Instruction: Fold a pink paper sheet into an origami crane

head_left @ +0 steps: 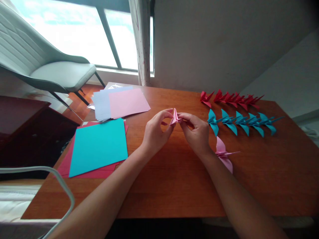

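Pink folded paper (175,117) sat between the fingertips of both hands, seemingly raised above the table (164,186), its narrow peak pointing away from the person. From where I stood, the left hand (157,131) was nearly closed, thumb and fingers pinching the near left side of the piece; the right hand (196,132) had its thumb and forefinger brought together on the right-hand point, the other fingers curled under. I judged it almost weightless, springy and fairly stiff where the layers doubled up, yet easy to crush or tear at its thin tips. It probably wasn't slippery, and a light pinch on the thick creased edges, away from the peak, looked the safest hold. Just beside the right hand and partly behind that forearm lay a pink bird (221,147); farther right ran blue birds (241,120), with red birds (233,99) beyond them. Left of the left hand, a turquoise sheet (99,146) lay over red sheets (67,162), and past these were pale violet sheets (101,104) under pink sheets (128,103). Clear plastic (116,86) showed at their far edge; whether it was a packet holding anything, I couldn't tell.
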Action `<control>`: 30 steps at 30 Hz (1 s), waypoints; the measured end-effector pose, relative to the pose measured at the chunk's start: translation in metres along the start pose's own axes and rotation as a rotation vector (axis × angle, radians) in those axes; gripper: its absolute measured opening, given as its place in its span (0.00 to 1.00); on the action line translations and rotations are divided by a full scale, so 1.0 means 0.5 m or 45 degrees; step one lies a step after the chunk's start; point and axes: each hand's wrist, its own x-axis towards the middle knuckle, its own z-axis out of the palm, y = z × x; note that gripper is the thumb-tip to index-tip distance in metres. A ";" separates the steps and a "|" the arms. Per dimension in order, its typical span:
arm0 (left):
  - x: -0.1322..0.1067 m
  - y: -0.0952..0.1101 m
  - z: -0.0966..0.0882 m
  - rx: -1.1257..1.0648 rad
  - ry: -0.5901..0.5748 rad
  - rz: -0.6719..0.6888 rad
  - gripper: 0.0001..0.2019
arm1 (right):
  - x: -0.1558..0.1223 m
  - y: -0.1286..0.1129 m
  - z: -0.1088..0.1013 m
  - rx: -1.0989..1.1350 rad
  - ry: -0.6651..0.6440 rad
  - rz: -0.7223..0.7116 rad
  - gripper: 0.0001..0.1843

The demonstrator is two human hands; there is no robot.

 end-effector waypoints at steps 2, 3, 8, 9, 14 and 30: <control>0.000 -0.001 -0.001 -0.008 -0.003 0.021 0.06 | -0.001 0.001 -0.001 -0.002 0.000 0.010 0.08; 0.001 -0.001 -0.002 -0.017 -0.005 0.035 0.06 | -0.001 0.002 -0.001 -0.008 0.000 0.014 0.08; 0.003 0.004 -0.005 -0.045 -0.015 0.100 0.07 | -0.001 0.005 -0.006 -0.004 -0.026 -0.001 0.09; 0.003 0.006 -0.005 -0.038 -0.013 0.103 0.07 | -0.001 0.005 -0.006 -0.006 -0.029 -0.003 0.09; 0.003 0.009 -0.009 -0.065 -0.066 0.105 0.08 | 0.000 0.001 -0.006 -0.047 -0.031 -0.014 0.09; 0.003 -0.005 -0.004 -0.287 -0.123 0.164 0.10 | 0.002 0.001 -0.003 -0.145 -0.042 -0.255 0.08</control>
